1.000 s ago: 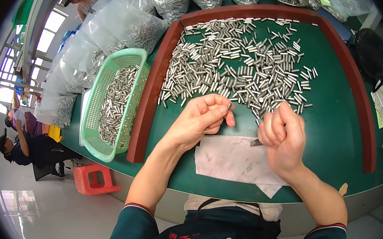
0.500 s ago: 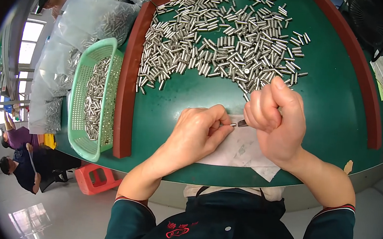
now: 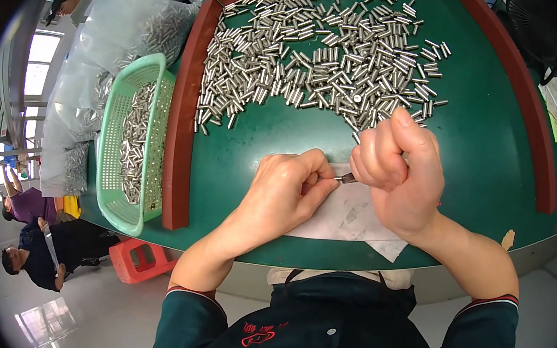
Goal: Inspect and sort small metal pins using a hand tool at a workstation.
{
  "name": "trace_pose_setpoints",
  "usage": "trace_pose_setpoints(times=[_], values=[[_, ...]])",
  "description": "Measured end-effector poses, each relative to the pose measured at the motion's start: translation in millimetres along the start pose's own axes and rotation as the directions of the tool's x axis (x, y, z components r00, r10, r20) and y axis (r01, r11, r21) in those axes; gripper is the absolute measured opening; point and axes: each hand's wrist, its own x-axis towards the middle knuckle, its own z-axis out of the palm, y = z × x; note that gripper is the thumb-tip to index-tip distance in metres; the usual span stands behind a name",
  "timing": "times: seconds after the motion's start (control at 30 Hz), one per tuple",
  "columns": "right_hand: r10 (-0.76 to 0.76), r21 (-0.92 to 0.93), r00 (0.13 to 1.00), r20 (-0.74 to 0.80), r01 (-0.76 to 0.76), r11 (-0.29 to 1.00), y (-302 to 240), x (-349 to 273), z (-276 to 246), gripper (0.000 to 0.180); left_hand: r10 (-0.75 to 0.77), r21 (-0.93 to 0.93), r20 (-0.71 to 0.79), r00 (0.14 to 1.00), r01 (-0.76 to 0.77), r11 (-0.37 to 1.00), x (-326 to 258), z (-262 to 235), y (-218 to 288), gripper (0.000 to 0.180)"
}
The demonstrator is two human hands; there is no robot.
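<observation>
Landmark: round green-topped work table (image 3: 495, 148) with raised red-brown rim.
Stock heap: loose spread of short silver metal cylinders (image 3: 316, 63) across far half of table, beyond both hands.
Basket: pale green perforated plastic basket (image 3: 135, 143) part-filled with same cylinders, on table's left edge outside the rim.
Bags: clear plastic bags of cylinders (image 3: 138, 26) off table's far left.
Paper: white paper sheet (image 3: 348, 217) on table's near edge, under both hands.
Right hand (image 3: 402, 176): closed in a fist over near centre of table, gripping a small dark slim tool (image 3: 346, 178); only the tip shows.
Left hand (image 3: 287, 191): fingers curled shut, thumb and forefinger pinched together just left of tool tip; held piece hidden, cannot tell.
Key relation: tool's long axis near level, pointing left from right fist into left pinch; tip touching or just short of left fingertips.
Nearer hand to heap: right.
</observation>
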Motion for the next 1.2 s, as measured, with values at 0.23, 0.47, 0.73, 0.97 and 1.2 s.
trace_pose_setpoints(times=[0.23,0.47,0.73,0.97,1.2], values=[[-0.017,-0.014,0.999,0.033,0.017,1.000,2,-1,-2,0.045,-0.013,-0.018,-0.001,1.000,0.013,1.000,-1,1,-1,0.010],[-0.050,-0.047,0.997,0.054,0.052,0.998,6,-5,-2,0.045,-0.035,-0.038,-0.023,0.999,0.034,0.999,-1,3,0,0.010],[-0.122,-0.162,0.985,0.120,0.140,0.977,10,-6,-2,0.044,0.007,-0.066,-0.038,0.999,-0.010,0.998,0,2,-3,0.009],[-0.056,0.038,0.996,0.063,0.054,0.998,-2,-2,-7,0.043,-0.037,-0.518,0.073,0.997,0.069,0.853,5,-15,-17,0.007],[-0.036,0.069,0.996,0.086,0.030,0.997,0,-4,-7,0.042,-0.137,-0.938,0.261,0.956,0.285,0.200,12,-23,-33,0.017]])
